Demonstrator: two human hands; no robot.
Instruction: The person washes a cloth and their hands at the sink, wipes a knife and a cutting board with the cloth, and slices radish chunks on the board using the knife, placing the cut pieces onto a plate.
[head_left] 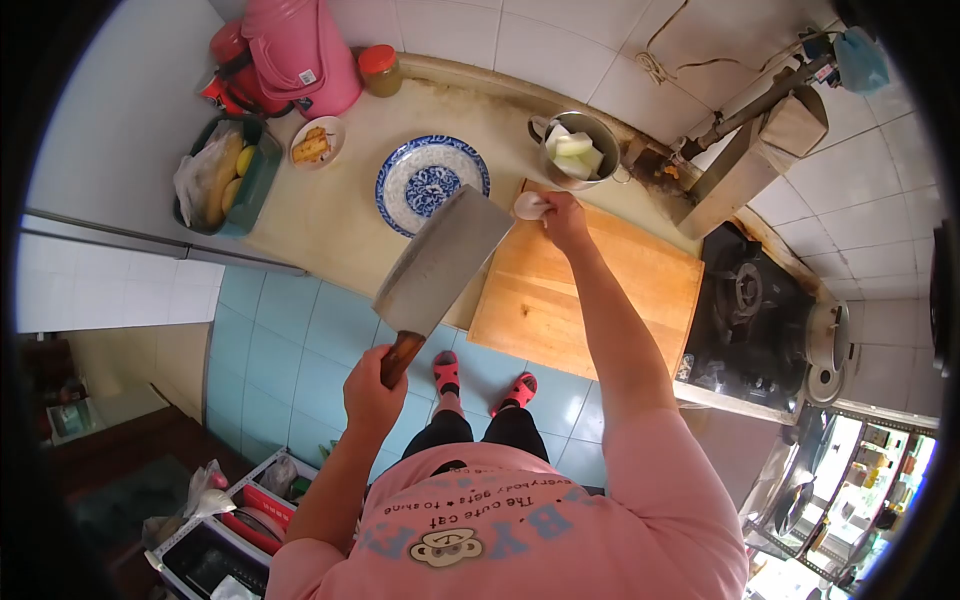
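My left hand [375, 395] is closed round the wooden handle of a cleaver [440, 265]. Its broad grey blade is raised and slants up to the right, overlapping the edge of a blue-and-white patterned plate [412, 185] in view. At the upper left corner of a wooden cutting board [600, 290], my right hand [566, 220] pinches a small pale round piece [530, 206]; its kind is unclear. Just beyond that hand stands a metal pot [577, 182] holding pale green-white chunks [574, 146].
A black gas stove [730, 310] adjoins the board on the right. Along the counter's left are a small dish of yellow-brown food [313, 145], a green basket [262, 180], a lidded jar [380, 72] and a pink thermos [300, 55]. Bins [215, 545] stand at lower left.
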